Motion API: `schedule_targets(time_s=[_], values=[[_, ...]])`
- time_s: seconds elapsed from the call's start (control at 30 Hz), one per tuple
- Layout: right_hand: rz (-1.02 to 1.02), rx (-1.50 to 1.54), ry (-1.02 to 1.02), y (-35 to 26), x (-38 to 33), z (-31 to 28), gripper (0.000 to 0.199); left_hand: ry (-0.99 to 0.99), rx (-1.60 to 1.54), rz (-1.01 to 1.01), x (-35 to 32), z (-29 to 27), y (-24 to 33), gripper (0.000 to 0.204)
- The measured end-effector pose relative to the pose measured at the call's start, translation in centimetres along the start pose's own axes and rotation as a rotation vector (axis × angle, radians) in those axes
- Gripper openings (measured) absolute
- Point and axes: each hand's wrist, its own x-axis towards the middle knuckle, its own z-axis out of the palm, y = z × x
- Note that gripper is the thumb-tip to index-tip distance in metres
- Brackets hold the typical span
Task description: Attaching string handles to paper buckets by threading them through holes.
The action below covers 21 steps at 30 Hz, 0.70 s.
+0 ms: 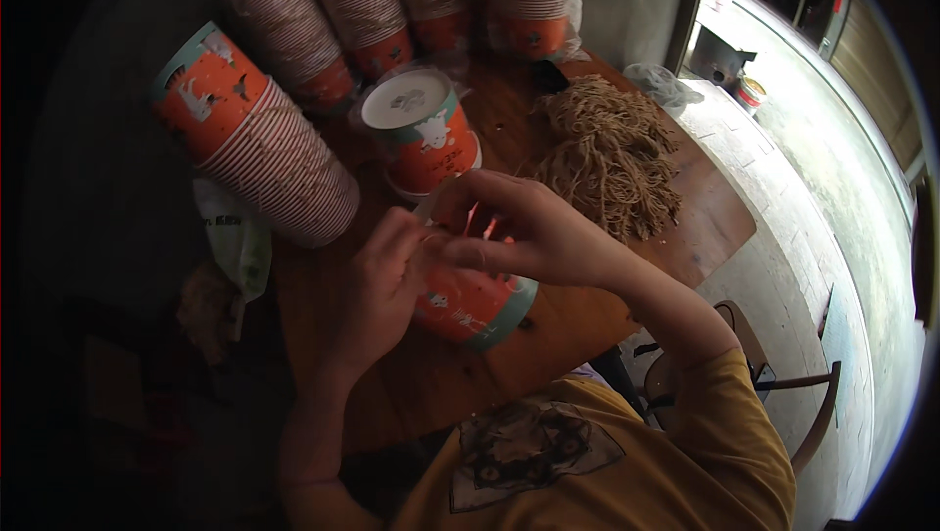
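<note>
An orange paper bucket (pixel 470 310) with a teal band lies tilted in front of me, its banded end toward my body. My left hand (pixel 380 281) is closed at the far-left side of this bucket, its fingers near the other end. Over the bucket, my right hand (pixel 504 228) has its thumb and fingers pinched together close to the left fingertips. A small pale strip shows between the hands; what it is, I cannot make out. Just beyond them another paper bucket (pixel 436 154) stands upside down, pale base up.
A long stack of nested paper buckets (pixel 284 164) leans at the left. Several wrapped stacks (pixel 357 2) stand along the back. A heap of tan cords (pixel 612 154) lies on the right of the wooden table (pixel 720 213). Beside me is a wooden chair (pixel 821 418).
</note>
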Motion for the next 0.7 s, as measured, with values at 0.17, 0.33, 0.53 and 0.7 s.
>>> schedule_targets(time_s=[0.17, 0.33, 0.53, 0.7], values=[[-0.078, -0.353, 0.064, -1.1, 0.2, 0.9, 0.026, 0.017, 0.013, 0.103, 0.0, 0.3, -0.2, 0.018], [-0.173, -0.436, 0.114, -1.1, -0.2, 1.7, 0.016, -0.031, -0.028, -0.029, -1.0, -0.4, 0.4, 0.020], [-0.244, -0.325, 0.198, -1.4, 1.0, 4.9, 0.018, 0.083, 0.126, 0.057, -3.1, -1.7, 0.2, 0.021], [-0.329, -0.318, 0.198, -1.4, 1.3, 7.3, 0.014, 0.072, 0.016, -0.029, -5.0, -2.5, -0.6, 0.023]])
